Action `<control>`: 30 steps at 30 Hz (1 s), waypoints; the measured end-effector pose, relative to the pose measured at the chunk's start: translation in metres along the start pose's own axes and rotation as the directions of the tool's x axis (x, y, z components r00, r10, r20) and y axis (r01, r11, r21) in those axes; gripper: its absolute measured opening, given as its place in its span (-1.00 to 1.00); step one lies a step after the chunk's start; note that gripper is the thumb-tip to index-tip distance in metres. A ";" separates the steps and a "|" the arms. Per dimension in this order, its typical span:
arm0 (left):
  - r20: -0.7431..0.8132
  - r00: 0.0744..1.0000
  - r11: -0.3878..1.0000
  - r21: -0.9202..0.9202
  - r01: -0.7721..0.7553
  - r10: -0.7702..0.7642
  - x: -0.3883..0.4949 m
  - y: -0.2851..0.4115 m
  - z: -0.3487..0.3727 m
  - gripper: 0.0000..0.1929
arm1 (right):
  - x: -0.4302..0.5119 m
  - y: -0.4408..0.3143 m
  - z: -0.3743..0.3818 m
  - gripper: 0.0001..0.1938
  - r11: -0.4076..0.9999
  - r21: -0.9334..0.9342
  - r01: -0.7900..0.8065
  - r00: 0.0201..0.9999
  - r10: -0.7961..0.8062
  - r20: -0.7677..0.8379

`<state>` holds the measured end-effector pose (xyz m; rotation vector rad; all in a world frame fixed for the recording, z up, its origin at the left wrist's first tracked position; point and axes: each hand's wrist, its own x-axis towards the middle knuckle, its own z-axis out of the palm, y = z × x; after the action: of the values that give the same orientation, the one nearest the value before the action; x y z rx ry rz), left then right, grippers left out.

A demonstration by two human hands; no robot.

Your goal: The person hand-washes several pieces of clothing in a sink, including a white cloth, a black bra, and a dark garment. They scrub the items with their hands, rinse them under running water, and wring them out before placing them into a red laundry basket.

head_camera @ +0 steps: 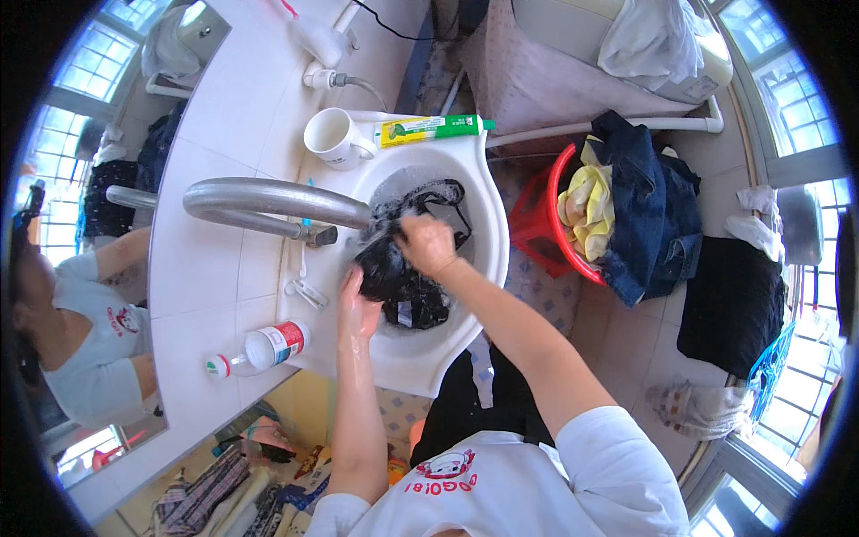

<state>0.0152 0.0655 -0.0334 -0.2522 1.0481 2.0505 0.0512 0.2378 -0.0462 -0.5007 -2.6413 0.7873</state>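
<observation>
A wet black garment with suds on it lies bunched in the white washbasin. My right hand is closed on its upper part, slightly blurred. At the basin's left side, my left hand grips the garment's near edge, its wrist wet and the palm side partly showing. Just beyond the cloth, the spout of a curved metal faucet reaches over the bowl. Soapy water surrounds the garment, and the cloth hides most of the basin floor.
A white mug and a toothpaste tube sit on the basin's back rim. Left of it are a clothes peg and a plastic bottle. To the right, a red basket holds yellow cloth and denim.
</observation>
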 end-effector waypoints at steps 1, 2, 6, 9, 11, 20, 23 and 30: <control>-0.051 0.998 0.993 0.114 -0.038 0.045 -0.005 0.005 -0.001 -0.59 | -0.002 0.013 0.002 -0.79 0.982 -0.190 -0.018 0.998 0.007 -0.055; -0.099 0.991 0.971 0.229 -0.066 0.091 -0.010 0.011 -0.002 -0.58 | -0.006 0.023 0.004 -0.82 0.975 -0.205 -0.090 0.990 0.065 -0.126; -0.264 0.949 0.794 0.607 0.025 0.171 -0.024 0.016 0.001 -0.44 | -0.031 0.035 0.005 -0.75 0.884 -0.451 0.120 0.965 0.004 0.264; -0.328 0.928 0.820 0.571 0.045 0.178 -0.022 0.007 0.004 -0.36 | -0.017 0.031 0.004 -0.65 0.916 -0.382 0.124 0.873 0.083 0.481; -0.355 0.927 0.941 0.339 0.007 0.121 -0.014 0.000 0.004 -0.35 | 0.000 0.015 0.002 -0.60 0.941 -0.212 -0.263 0.864 0.328 0.383; 0.093 0.995 0.999 -0.044 -0.024 0.028 0.036 -0.023 -0.028 -0.56 | -0.058 -0.101 -0.029 -0.76 0.833 0.422 0.358 0.913 -0.407 0.030; -0.056 0.996 0.993 0.103 -0.063 0.069 0.035 -0.026 -0.022 -0.57 | -0.033 -0.056 -0.004 -0.73 0.930 0.233 0.283 0.959 -0.274 -0.069; -0.151 0.988 0.951 0.299 0.077 -0.032 -0.015 0.016 0.006 -0.42 | -0.002 0.018 0.024 -0.74 0.942 -0.121 -0.311 0.939 0.286 -0.190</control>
<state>0.0142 0.0566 -0.0126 -0.2698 1.4125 1.8112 0.0475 0.2398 -0.0760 -0.9854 -2.5068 0.5989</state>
